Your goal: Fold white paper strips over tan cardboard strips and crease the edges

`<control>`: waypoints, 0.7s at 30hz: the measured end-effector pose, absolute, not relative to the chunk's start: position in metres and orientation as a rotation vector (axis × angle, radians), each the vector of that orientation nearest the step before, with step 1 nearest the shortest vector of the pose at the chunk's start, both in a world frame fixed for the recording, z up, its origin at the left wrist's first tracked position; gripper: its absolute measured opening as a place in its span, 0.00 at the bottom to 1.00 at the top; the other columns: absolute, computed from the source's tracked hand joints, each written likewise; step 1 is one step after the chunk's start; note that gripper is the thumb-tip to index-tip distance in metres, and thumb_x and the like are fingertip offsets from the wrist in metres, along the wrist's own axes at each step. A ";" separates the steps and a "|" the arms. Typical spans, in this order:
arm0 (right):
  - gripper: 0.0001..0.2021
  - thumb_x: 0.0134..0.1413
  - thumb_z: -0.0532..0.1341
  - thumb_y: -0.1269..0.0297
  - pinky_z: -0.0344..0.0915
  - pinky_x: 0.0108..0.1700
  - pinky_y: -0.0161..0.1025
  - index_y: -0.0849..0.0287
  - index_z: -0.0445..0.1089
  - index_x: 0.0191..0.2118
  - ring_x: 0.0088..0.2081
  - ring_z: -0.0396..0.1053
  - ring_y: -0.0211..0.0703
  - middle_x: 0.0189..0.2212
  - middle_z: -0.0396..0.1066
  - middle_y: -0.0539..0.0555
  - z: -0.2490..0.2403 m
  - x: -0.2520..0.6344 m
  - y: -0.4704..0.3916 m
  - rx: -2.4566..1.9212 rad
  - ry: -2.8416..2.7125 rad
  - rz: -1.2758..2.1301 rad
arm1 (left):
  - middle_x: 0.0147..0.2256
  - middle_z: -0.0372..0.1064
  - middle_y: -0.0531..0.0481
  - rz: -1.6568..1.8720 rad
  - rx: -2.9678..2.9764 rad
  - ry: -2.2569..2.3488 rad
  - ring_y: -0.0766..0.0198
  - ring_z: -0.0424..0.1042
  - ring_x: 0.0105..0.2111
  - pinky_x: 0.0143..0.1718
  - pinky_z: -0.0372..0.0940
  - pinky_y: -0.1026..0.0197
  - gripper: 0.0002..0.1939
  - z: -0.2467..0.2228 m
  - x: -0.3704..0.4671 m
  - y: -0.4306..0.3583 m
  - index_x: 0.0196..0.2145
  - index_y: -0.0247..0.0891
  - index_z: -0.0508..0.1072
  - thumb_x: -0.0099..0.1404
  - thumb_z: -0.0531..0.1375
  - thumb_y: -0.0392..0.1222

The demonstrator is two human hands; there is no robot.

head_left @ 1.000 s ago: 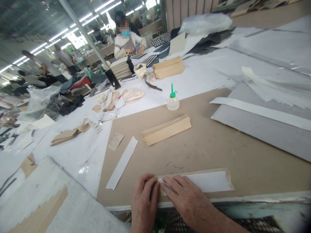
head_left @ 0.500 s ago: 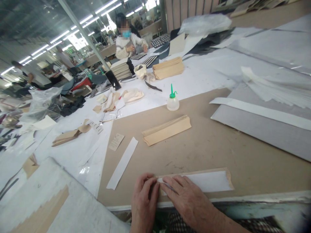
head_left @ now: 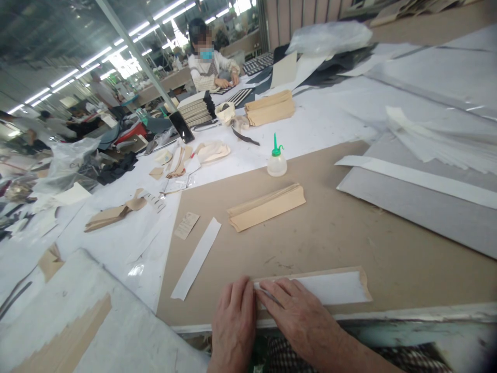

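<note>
A tan strip with a white strip (head_left: 334,288) laid over it lies along the front edge of the brown work board, its right end notched. My left hand (head_left: 235,313) rests on the left end of this piece, fingers stretched out and side by side, covering that end. Beside it, my right hand (head_left: 298,308) bends over the piece, fingers pressed down on the white strip. A thin grey sliver shows between its thumb and forefinger; what it is cannot be made out.
On the board (head_left: 310,248) lie a stack of tan strips (head_left: 267,208), a loose white strip (head_left: 196,259), a paper label (head_left: 187,225) and a green-tipped squeeze bottle (head_left: 277,161). A grey sheet (head_left: 419,191) lies at right. A masked co-worker (head_left: 207,70) works across the table.
My left hand's fingers have gone from bent in a pinch to stretched out over the strip's end. My right hand stays almost in place. The co-worker's hands have moved slightly.
</note>
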State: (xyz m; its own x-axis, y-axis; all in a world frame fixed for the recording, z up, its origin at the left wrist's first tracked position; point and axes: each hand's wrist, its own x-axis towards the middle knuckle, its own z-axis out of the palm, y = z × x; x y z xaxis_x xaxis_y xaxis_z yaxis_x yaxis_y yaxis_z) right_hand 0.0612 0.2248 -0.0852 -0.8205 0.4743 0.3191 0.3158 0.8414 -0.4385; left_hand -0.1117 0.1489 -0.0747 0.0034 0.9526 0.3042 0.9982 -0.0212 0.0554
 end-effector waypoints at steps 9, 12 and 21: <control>0.24 0.57 0.63 0.75 0.63 0.56 0.50 0.63 0.66 0.60 0.51 0.64 0.52 0.55 0.69 0.58 -0.077 0.062 0.226 -0.596 -2.621 0.470 | 0.47 0.70 0.43 -1.079 -2.033 -2.445 0.62 0.75 0.41 0.41 0.75 0.61 0.06 -0.068 -0.122 0.142 0.42 0.40 0.73 0.71 0.57 0.40; 0.25 0.57 0.62 0.75 0.64 0.56 0.50 0.62 0.65 0.61 0.51 0.64 0.52 0.55 0.68 0.58 -0.076 0.062 0.226 -0.599 -2.631 0.479 | 0.44 0.71 0.44 -1.056 -2.062 -2.338 0.60 0.75 0.45 0.46 0.74 0.59 0.09 -0.071 -0.119 0.140 0.43 0.40 0.75 0.72 0.55 0.39; 0.23 0.59 0.61 0.75 0.64 0.56 0.51 0.63 0.66 0.60 0.51 0.64 0.53 0.56 0.68 0.58 -0.079 0.061 0.226 -0.601 -2.612 0.500 | 0.44 0.71 0.45 -0.873 -2.098 -2.174 0.62 0.75 0.43 0.45 0.73 0.63 0.10 -0.074 -0.113 0.141 0.46 0.40 0.74 0.72 0.55 0.35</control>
State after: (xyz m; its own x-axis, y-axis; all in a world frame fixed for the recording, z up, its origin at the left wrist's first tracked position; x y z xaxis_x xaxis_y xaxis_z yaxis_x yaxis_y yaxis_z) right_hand 0.0614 0.2255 -0.0790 -0.8218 0.4787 0.3091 0.3306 0.8423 -0.4257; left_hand -0.1134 0.1409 -0.0741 -0.1103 0.9232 0.3681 0.9214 -0.0439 0.3862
